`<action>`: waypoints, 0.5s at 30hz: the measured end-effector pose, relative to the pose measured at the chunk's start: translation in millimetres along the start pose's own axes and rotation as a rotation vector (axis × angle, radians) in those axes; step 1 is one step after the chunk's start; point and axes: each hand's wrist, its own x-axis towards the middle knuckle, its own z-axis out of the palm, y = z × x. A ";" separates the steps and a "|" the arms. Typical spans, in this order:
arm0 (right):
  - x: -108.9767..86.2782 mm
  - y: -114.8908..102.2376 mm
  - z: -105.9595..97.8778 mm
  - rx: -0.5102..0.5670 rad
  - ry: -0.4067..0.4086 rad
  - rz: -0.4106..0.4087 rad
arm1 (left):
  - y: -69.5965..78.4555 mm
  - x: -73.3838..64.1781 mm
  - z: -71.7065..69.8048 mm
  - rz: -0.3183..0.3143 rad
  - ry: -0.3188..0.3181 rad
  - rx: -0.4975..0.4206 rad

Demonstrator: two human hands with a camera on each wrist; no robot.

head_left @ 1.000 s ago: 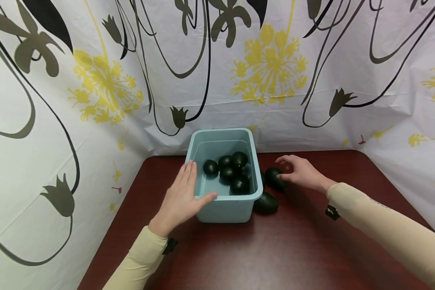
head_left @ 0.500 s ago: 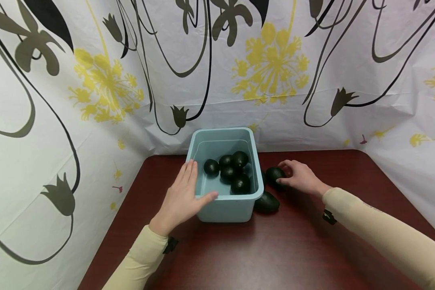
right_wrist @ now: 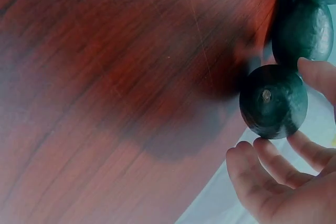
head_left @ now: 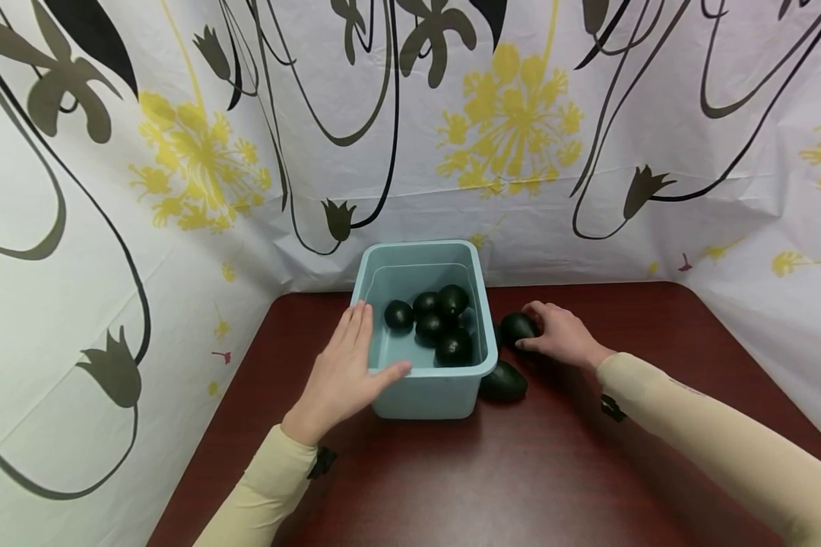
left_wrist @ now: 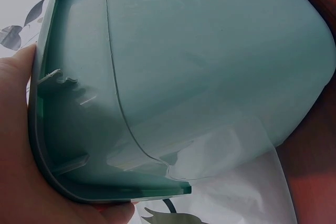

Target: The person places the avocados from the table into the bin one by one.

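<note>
Several dark green avocados [head_left: 429, 328] lie in a light blue plastic bin [head_left: 424, 399]. My left hand [head_left: 338, 376] rests with straight fingers along the bin's left front rim; the left wrist view has the hand [left_wrist: 16, 145] against the rim, beside the bin's outer wall [left_wrist: 210, 66]. To the right of the bin, my right hand [head_left: 562, 334] holds an avocado [head_left: 518, 327] between thumb and fingers. That avocado [right_wrist: 273, 103] shows its stem end in the right wrist view, with another avocado [right_wrist: 303, 32] close by.
One avocado [head_left: 504, 382] lies on the table by the bin's right front corner. Another, between the bin and the held one, is mostly hidden. The dark red table [head_left: 520, 471] backs onto a white patterned curtain [head_left: 424, 167].
My right hand has moved left and closed its thumb and fingers on the avocado, which has shifted slightly. The left hand and the bin stay in place.
</note>
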 end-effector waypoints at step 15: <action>8.2 -1.6 4.4 -0.062 0.014 -0.009 | 1.8 -0.2 -1.9 0.002 -0.005 -0.015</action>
